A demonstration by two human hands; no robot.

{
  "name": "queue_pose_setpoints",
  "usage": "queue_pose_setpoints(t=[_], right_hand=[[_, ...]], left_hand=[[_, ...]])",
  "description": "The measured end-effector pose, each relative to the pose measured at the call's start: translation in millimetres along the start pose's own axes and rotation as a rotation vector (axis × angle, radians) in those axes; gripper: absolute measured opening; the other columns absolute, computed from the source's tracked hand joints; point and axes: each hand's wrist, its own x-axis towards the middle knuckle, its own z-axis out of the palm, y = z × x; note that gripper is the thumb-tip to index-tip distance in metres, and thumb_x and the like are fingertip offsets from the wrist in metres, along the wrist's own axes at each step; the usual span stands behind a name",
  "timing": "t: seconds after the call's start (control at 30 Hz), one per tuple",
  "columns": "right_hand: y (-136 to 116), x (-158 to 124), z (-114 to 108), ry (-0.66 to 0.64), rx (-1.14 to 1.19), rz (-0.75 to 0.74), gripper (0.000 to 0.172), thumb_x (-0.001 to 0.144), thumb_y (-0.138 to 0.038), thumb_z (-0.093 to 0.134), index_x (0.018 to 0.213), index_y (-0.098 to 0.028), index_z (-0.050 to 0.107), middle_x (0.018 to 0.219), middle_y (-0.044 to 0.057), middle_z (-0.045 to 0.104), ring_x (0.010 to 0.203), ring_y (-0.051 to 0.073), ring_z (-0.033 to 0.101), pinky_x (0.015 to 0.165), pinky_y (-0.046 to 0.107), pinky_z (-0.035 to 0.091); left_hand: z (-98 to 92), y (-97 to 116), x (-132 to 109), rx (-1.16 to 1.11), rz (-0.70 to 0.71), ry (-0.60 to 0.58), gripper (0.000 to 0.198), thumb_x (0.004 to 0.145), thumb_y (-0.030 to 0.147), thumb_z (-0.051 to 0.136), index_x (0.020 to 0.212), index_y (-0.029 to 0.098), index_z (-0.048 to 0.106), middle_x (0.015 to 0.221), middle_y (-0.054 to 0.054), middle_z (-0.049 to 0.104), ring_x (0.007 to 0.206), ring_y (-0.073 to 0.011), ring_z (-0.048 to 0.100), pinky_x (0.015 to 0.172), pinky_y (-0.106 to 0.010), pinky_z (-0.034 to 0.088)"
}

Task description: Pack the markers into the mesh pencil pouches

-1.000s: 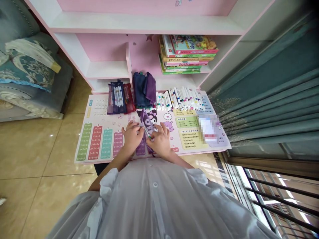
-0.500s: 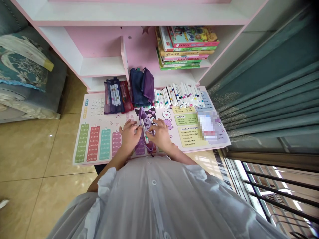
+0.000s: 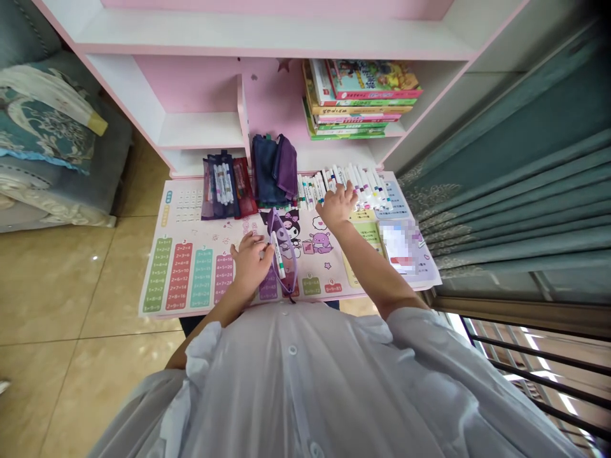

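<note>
A purple mesh pencil pouch lies on the printed desk mat in front of me, with a white marker in it. My left hand is at the pouch's left edge, its fingers curled and the thumb and fingertips closed on that edge. Farther up and to the right, my right hand reaches over a row of white markers with coloured bands. Its fingers are apart at the near side of the row; I make out no marker lifted in them.
Filled mesh pouches lie at the back left, beside a stack of dark blue and purple pouches. Books are piled in the pink-and-white shelf. A blurred phone-like object rests at the mat's right side.
My right hand has left the purple pouch and moved up and right to the row of markers. The left hand stays at the pouch, and the marker remains inside.
</note>
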Motion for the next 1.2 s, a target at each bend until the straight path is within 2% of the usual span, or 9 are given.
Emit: queue_pose_setpoints(t=[0.13,0.27,0.5,0.67,0.83,0.93,1.03,1.13,1.2], right_hand=[[-8.5,12.4,-1.4,-0.078,-0.123,0.025,0.036,0.085,-0.028,0.054,0.113,-0.01,0.069,0.158,0.019,0.036,0.153,0.042,0.011,0.117,0.068,0.018],[-11.4,20.2,2.1,-0.115,-0.186,-0.019,0.036,0.088,-0.026,0.051,0.114,-0.01,0.071,0.159,0.017,0.037,0.152,0.042,0.012,0.115,0.066,0.021],[-16.0,27.5,5.8,-0.162,-0.24,-0.005,0.037,0.088,-0.033,0.053,0.112,-0.012,0.073,0.163,0.016,0.033,0.152,0.045,0.01,0.113,0.068,0.021],[-19.7,27.7,7.0,-0.163,-0.275,0.003,0.039,0.088,-0.024,0.05,0.12,-0.011,0.07,0.162,0.019,0.033,0.152,0.045,0.011,0.11,0.072,0.023],[-22.4,26.9,1.9,-0.171,-0.256,-0.027,0.04,0.093,-0.026,0.043,0.112,-0.007,0.073,0.159,0.023,0.033,0.152,0.043,0.011,0.111,0.07,0.022],[-23.1,29.9,1.0,-0.175,-0.235,-0.01,0.035,0.09,-0.029,0.051,0.107,-0.009,0.074,0.159,0.023,0.035,0.151,0.045,0.014,0.11,0.074,0.021],[-21.9,30.7,-1.1,-0.163,-0.184,0.001,0.038,0.088,-0.036,0.055,0.109,-0.01,0.074,0.159,0.022,0.037,0.15,0.046,0.015,0.109,0.077,0.02],[-19.2,18.4,-12.8,-0.114,-0.087,0.017,0.039,0.086,-0.04,0.058,0.106,-0.011,0.075,0.155,0.02,0.043,0.15,0.045,0.017,0.11,0.072,0.024],[-17.7,-0.3,-26.6,-0.058,0.011,0.024,0.034,0.081,-0.035,0.06,0.102,-0.012,0.075,0.153,0.016,0.046,0.149,0.043,0.022,0.109,0.069,0.03]], left_hand=[[-0.3,-0.6,0.3,0.004,-0.003,-0.005,0.023,0.091,0.031,0.06,0.071,0.022,0.069,0.127,-0.007,0.07,0.14,-0.0302,0.048,0.117,-0.071,0.021],[-0.8,-0.5,0.6,0.01,-0.003,-0.01,0.024,0.092,0.032,0.059,0.072,0.023,0.069,0.128,-0.006,0.07,0.141,-0.0311,0.047,0.117,-0.071,0.021],[-0.7,-0.5,-0.5,0.001,-0.011,-0.018,0.024,0.092,0.032,0.059,0.073,0.023,0.069,0.129,-0.007,0.069,0.141,-0.03,0.046,0.118,-0.071,0.02],[-1.1,-0.7,-0.5,-0.008,-0.011,-0.015,0.023,0.092,0.032,0.059,0.074,0.023,0.069,0.128,-0.007,0.069,0.14,-0.0295,0.047,0.118,-0.071,0.019],[-2.0,1.1,0.0,-0.015,-0.004,-0.014,0.023,0.092,0.032,0.059,0.073,0.023,0.07,0.128,-0.007,0.07,0.139,-0.0308,0.049,0.117,-0.072,0.02],[-2.4,2.0,-0.3,-0.014,-0.003,-0.017,0.023,0.091,0.032,0.059,0.073,0.023,0.07,0.128,-0.007,0.07,0.138,-0.031,0.049,0.117,-0.072,0.019],[-2.0,1.5,-0.8,-0.012,-0.004,-0.012,0.023,0.092,0.032,0.058,0.074,0.023,0.07,0.128,-0.008,0.07,0.138,-0.0302,0.049,0.118,-0.071,0.019],[-1.3,0.6,-0.6,-0.012,-0.009,-0.012,0.023,0.092,0.032,0.059,0.074,0.023,0.07,0.128,-0.008,0.07,0.14,-0.0296,0.048,0.118,-0.07,0.019],[-0.9,0.5,0.0,-0.013,-0.013,-0.018,0.023,0.092,0.032,0.059,0.073,0.022,0.069,0.128,-0.008,0.07,0.14,-0.0298,0.048,0.118,-0.07,0.02]])
